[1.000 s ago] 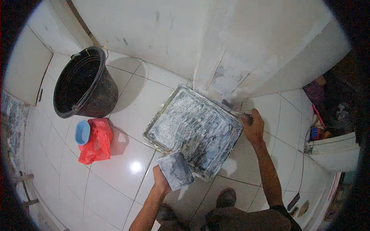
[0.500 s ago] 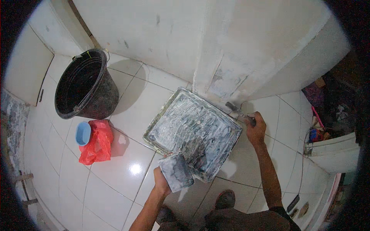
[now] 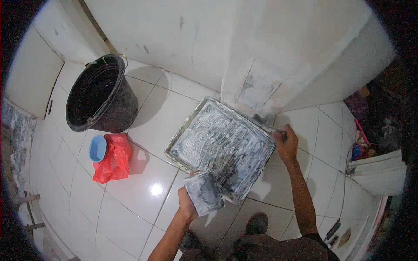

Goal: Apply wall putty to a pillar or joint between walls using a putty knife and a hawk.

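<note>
Where the left hand is: near the tray's near edge, clamped on the board, most of its fingers hidden behind it.
Board: flat, rectangular, grey, smeared white; tilted, it covers part of the tray's near edge from this view. Whether they touch, I cannot tell.
Right hand: beyond the tray's right corner, closed around the scraper's handle.
Scraper: handle in the fist, blade pointing away to the upper left, close to the foot of the wall. The blade is blurred, so contact with wall or tray cannot be told.
Tray: large, square, set cornerwise on the floor, in front of the person, its far side close to the wall.
Paste: white and streaky over most of the tray, darker and thinner toward the near edge.
Patch: grey and white, rough, low on the wall above the tray.
Bucket: black, left of the tray, well apart from it, casting a shadow to its right.
Bag: red, crumpled, on the floor just below the bucket.
Tub: light blue, oval, at the bag's upper left, overlapping it.
Shoes: dark, on the tiles below the tray.
</note>
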A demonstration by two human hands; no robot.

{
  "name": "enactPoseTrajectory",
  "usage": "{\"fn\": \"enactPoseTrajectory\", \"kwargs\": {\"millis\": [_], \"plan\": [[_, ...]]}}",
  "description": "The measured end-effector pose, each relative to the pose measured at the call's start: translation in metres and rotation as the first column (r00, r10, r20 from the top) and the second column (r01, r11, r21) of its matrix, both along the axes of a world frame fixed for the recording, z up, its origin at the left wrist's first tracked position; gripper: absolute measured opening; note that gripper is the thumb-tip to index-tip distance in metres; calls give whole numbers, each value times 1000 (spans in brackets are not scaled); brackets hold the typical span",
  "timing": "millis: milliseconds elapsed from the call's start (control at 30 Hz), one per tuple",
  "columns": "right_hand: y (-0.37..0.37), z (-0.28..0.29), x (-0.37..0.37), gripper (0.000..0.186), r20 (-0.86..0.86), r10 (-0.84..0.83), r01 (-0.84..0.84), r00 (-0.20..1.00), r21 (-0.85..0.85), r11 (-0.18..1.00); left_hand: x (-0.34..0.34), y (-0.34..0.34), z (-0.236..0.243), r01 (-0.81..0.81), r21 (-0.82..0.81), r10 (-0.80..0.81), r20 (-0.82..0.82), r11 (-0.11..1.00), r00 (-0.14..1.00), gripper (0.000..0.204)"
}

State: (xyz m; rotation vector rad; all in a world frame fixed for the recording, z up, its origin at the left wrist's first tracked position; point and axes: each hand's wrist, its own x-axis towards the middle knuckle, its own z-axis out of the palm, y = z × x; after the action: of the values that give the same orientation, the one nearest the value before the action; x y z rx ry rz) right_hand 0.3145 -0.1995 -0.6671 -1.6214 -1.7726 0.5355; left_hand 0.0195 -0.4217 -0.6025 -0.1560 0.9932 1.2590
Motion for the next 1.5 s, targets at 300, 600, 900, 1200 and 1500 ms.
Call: {"fn": "enactPoseTrajectory", "kwargs": {"millis": [300, 600, 900, 1200, 1500], "plan": [[13, 15, -35, 34, 174, 113, -146, 978, 186, 972, 6, -3, -12, -63, 4, 63, 77, 998, 995, 53], [-58, 2, 63, 45, -71, -121, 123, 990, 23, 992, -31, -19, -34, -265, 110, 250, 128, 958, 960, 43], [-128, 101, -6, 39, 41, 371, -365, 928, -110, 925, -31, -20, -36, -207, 189, 148, 284, 960, 947, 40], [-31, 36, -36, 31, 559, 762, -850, 326, -179, 496, 4, -58, -83, 84, 157, -124, 263, 984, 957, 49], [-9, 19, -46, 25, 490, 872, -895, 11, -383, 227, 29, -81, -68, 38, 187, -110, 392, 982, 914, 59]]}}
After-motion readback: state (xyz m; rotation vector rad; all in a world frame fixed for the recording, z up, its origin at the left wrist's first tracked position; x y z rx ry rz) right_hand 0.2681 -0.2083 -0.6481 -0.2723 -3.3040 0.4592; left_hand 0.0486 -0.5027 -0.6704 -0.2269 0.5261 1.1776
